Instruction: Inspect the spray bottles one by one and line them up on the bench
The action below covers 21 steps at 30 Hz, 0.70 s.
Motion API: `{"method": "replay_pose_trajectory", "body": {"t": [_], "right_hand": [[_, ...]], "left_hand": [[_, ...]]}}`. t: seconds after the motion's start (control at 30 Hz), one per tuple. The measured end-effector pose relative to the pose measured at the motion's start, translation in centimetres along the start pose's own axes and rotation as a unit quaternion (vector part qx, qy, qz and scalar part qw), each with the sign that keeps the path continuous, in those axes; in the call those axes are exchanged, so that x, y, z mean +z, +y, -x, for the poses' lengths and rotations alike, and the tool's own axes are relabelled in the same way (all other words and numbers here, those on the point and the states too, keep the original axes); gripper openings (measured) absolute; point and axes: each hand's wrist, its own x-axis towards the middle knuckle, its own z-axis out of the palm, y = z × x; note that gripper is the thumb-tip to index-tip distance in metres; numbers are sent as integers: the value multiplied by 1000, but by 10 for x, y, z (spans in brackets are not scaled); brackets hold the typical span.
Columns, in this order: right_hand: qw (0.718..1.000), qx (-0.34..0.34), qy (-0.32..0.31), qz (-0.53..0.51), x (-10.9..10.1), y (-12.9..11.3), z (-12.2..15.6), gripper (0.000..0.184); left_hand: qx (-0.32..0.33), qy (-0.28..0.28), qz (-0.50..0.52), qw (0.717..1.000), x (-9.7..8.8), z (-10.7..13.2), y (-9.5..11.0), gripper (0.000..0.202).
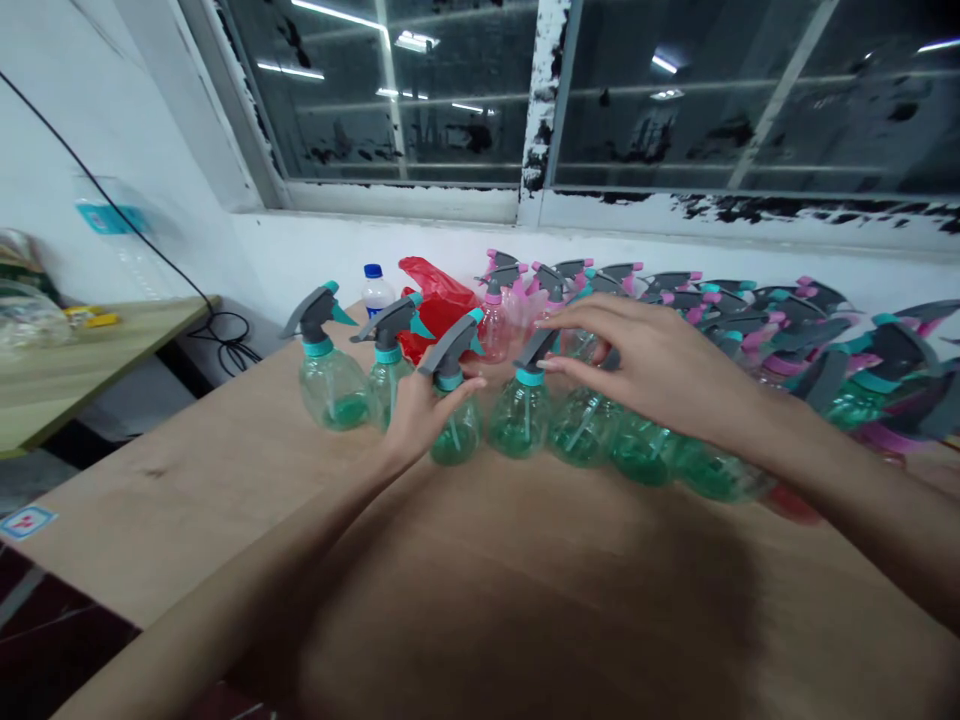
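A row of green spray bottles with grey triggers and teal collars stands on the wooden table [225, 480]. My left hand [424, 410] wraps around the third green bottle [454, 400] from the left, fingers at its neck. My right hand [652, 365] hovers over the fourth green bottle [521, 400], fingers bent and touching its grey trigger head. Behind the row stand pink spray bottles [499, 320].
Many more green and pink spray bottles [825, 360] crowd the right side by the wall. A red plastic bag [435, 295] and a small blue-capped water bottle [375, 290] sit at the back. A second table [75, 360] stands left, with a black cable [225, 340] beside it.
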Motion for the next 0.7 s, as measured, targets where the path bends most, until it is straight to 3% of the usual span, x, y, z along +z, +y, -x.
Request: {"method": "replay_pose_trajectory", "body": {"t": [0.2, 0.7], "right_hand": [[992, -47, -115, 2, 10, 14, -21, 39], [976, -128, -167, -50, 19, 30, -45, 29]], "left_hand": [[10, -7, 13, 1000, 5, -11, -6, 26], [34, -23, 2, 999, 10, -25, -9, 36]]}}
